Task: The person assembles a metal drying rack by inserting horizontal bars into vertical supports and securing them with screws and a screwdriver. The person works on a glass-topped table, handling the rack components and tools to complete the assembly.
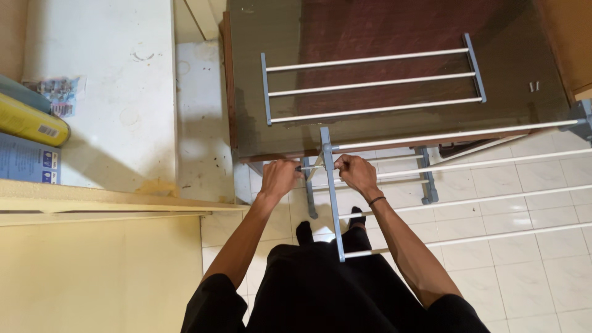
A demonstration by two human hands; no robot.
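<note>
Both hands work at the end bracket of a grey rack frame held over the tiled floor.

The left hand (279,177) is clenched around a small tool (306,167), likely a screwdriver, its tip pointing right at the joint where a white rod meets the grey side rail (332,197). The right hand (356,173) is closed on the rod's end, just right of that rail. This looks like the fastening of one rod to the rail. The next move probably calls for keeping the tool square on the screw while the right hand steadies the rod. A finished rack shelf (370,80) lies far, on the dark glass table (277,135); another stands on the floor under the hands.
</note>
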